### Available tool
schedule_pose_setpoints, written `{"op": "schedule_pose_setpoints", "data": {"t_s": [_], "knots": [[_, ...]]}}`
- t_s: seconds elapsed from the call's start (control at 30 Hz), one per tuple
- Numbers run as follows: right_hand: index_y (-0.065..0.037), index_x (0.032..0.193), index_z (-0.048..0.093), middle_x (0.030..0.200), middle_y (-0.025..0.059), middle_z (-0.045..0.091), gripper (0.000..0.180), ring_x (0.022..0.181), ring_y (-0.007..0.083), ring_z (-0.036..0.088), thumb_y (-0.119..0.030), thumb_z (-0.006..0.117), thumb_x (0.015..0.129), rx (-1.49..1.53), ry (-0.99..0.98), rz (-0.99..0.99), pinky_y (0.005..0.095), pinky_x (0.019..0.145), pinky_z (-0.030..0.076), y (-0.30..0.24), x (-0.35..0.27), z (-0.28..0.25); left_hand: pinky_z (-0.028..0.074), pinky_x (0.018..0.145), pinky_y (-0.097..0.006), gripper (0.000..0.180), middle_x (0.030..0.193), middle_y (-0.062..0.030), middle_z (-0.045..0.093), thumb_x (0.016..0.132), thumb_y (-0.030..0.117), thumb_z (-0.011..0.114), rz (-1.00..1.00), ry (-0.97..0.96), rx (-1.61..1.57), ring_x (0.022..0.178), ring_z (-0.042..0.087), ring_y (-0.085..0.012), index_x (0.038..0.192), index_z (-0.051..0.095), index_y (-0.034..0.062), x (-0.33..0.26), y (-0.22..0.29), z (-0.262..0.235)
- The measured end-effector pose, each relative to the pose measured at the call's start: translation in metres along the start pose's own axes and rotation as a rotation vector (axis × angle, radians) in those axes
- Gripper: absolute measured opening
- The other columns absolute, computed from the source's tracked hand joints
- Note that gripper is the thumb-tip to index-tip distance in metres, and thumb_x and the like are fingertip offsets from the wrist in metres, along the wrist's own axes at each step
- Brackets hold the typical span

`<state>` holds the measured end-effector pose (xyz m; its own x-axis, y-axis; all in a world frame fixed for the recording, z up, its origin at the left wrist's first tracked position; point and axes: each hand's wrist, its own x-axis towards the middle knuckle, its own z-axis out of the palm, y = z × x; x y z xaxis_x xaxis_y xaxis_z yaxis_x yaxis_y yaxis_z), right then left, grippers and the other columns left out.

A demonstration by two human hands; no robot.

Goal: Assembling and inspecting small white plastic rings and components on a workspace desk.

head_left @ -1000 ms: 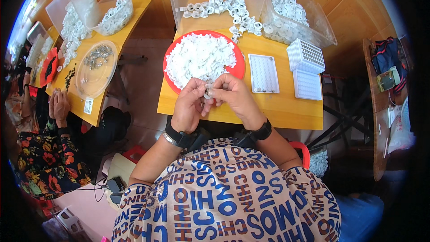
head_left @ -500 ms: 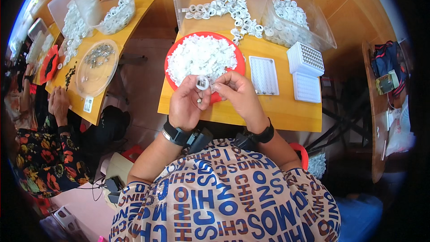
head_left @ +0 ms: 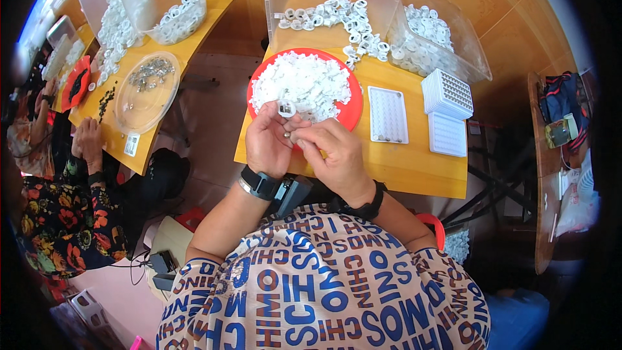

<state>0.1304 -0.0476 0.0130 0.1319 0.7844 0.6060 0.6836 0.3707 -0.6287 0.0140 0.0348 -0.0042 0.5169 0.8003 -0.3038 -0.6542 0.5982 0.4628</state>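
Round white part (head_left: 286, 109) in the left hand's pinch (head_left: 268, 149)

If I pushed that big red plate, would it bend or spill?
The red plate would probably stay stiff, since its round rim holds its shape. The loose white pieces might slide off, because they're heaped up near the edge.

Large capital letters in blue and reddish brown cover the person's shirt (head_left: 324, 279); a white label (head_left: 131, 145) on the left desk (head_left: 217, 10) is too small to read.
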Motion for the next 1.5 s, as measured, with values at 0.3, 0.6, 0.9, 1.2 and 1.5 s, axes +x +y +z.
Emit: {"op": "schedule_pose_setpoints", "data": {"t_s": [0.3,0.6,0.9,1.2,1.5], "knots": [[-0.005,0.088,0.066,0.083,0.0074,0.057,0.01,0.075,0.0229,0.061,-0.008,0.063,0.079,-0.263,-0.134,-0.094,0.0329,0.063,0.05,-0.006,0.002,0.004,0.047,0.085,-0.036,0.02,0.098,-0.0076,0.062,0.095,0.022,0.047,0.016,-0.019,-0.018,0.085,0.059,-0.0212,0.107,0.052,0.0071,-0.006,-0.013,-0.001],[-0.004,0.089,0.064,0.087,0.0096,0.06,0.01,0.077,0.0257,0.062,-0.006,0.063,0.079,-0.31,-0.163,-0.057,0.0338,0.064,0.051,-0.002,-0.001,0.007,0.046,0.085,-0.035,0.017,0.092,-0.0093,0.063,0.096,0.021,0.045,0.067,-0.05,-0.072,0.085,0.059,-0.0205,0.102,0.052,0.007,-0.012,-0.014,0.008],[-0.003,0.09,0.061,0.084,0.0106,0.061,0.008,0.075,0.0274,0.063,-0.002,0.063,0.082,0.024,0.03,-0.006,0.0333,0.062,0.051,-0.004,0.0,-0.012,0.048,0.077,-0.029,0.018,0.092,-0.0097,0.061,0.095,0.024,0.048,0.203,-0.256,0.198,0.087,0.06,-0.0175,0.1,0.047,0.0067,-0.028,-0.005,0.011],[-0.002,0.09,0.061,0.081,0.0107,0.061,0.011,0.069,0.0265,0.063,0.0,0.065,0.08,0.039,0.121,0.032,0.0334,0.059,0.05,-0.002,0.007,-0.019,0.046,0.072,-0.026,0.02,0.086,-0.0086,0.061,0.096,0.024,0.047,0.142,-0.333,0.303,0.079,0.058,-0.0149,0.101,0.048,0.0048,-0.034,-0.005,0.013],[-0.003,0.087,0.062,0.078,0.0094,0.061,0.013,0.067,0.0262,0.062,0.0,0.067,0.076,-0.053,0.127,-0.015,0.0341,0.057,0.05,-0.002,0.005,-0.022,0.042,0.068,-0.024,0.016,0.082,-0.0042,0.057,0.096,0.02,0.046,0.175,-0.283,0.41,0.072,0.052,-0.0103,0.1,0.048,0.0044,-0.041,-0.013,0.019]]}}
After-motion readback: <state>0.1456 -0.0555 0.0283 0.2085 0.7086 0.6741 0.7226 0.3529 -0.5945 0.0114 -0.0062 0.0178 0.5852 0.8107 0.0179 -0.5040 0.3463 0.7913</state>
